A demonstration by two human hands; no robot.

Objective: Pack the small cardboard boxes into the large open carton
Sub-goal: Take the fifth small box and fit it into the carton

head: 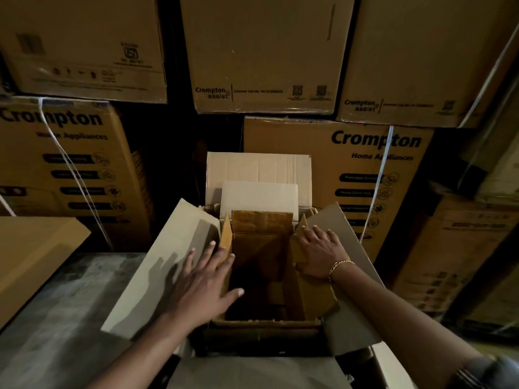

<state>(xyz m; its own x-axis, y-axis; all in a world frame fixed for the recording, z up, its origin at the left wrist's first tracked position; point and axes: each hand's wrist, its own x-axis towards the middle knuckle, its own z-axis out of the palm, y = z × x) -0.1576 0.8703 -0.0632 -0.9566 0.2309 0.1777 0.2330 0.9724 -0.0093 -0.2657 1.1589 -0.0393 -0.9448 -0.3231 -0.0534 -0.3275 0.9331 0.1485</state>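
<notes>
The large open carton (168,262) stands on the floor right in front of me, its four pale flaps spread outward. Inside it sits a smaller brown cardboard box (258,248), open at the top with its narrow flaps raised; its inside is dark. My left hand (205,279) lies flat with spread fingers over the carton's left flap and the small box's left flap. My right hand (317,254), a gold bracelet on its wrist, rests flat on the small box's right flap. Neither hand grips anything.
Stacked Crompton appliance cartons (359,169) form a wall close behind and to both sides. A flat piece of cardboard (33,254) lies at the left. Grey concrete floor (70,318) shows at lower left. More cartons (460,254) crowd the right.
</notes>
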